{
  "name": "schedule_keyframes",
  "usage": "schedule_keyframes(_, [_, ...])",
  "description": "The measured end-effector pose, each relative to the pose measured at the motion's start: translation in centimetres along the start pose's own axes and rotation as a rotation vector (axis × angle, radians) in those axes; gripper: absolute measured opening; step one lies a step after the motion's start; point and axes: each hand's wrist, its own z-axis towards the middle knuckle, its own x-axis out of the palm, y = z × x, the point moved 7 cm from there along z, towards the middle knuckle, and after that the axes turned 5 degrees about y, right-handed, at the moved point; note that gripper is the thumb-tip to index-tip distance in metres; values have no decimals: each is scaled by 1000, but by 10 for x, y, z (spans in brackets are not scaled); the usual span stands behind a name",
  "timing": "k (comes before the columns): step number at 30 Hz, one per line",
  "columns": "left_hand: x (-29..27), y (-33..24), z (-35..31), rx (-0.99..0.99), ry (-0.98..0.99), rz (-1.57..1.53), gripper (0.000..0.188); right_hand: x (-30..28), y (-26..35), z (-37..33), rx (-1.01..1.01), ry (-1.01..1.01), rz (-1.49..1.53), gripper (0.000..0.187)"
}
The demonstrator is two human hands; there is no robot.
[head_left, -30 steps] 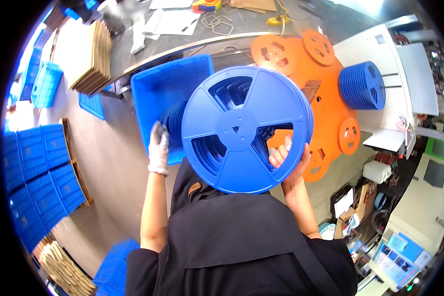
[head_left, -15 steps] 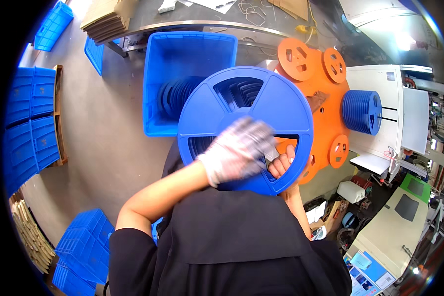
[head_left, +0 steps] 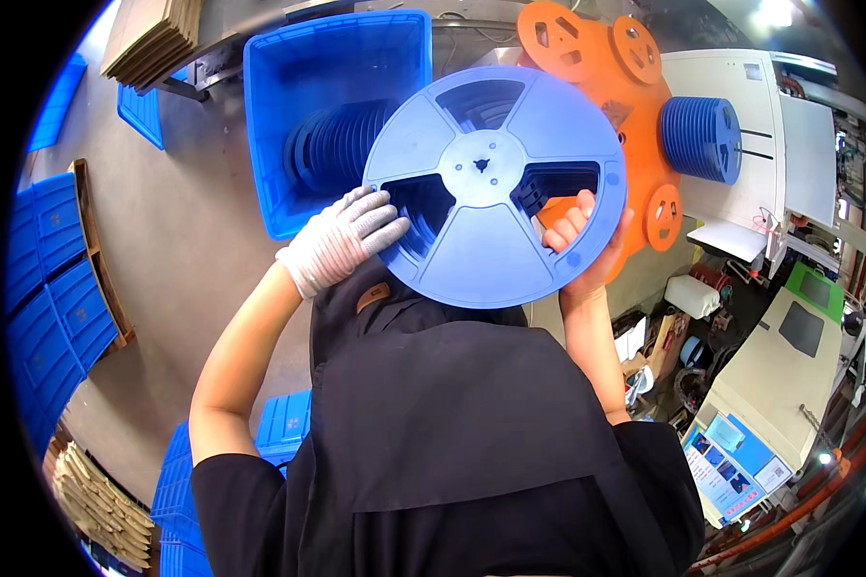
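right hand [head_left: 601, 268] curled around blue reels [head_left: 491, 252], gloved left hand [head_left: 342, 243] alongside, grip unclear

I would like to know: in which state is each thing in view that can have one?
Held blue reel, raised, face toward the camera, more reels behind it
Left hand, gloved, against the reel's left edge
Right hand, bare, gripping through the reel's opening
Blue bin, open, partly filled
Reels in bin, on edge, in a row
Reels at right, lined up side by side
Cardboard sheets, stacked
Blue crates, stacked

The short sleeves [head_left: 245, 510] are black, the left hand [head_left: 344, 240] white-gloved.
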Motion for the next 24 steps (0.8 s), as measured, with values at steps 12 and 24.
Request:
schedule_keyframes(12, [30,43,-70,-593,-473,-1764,30,-19,13,3,54,-476,-454,45])
schedule_keyframes(24, [75,93,-113,-888,-609,-2030,42,-43,17,-35,-39,-539,-334,41])
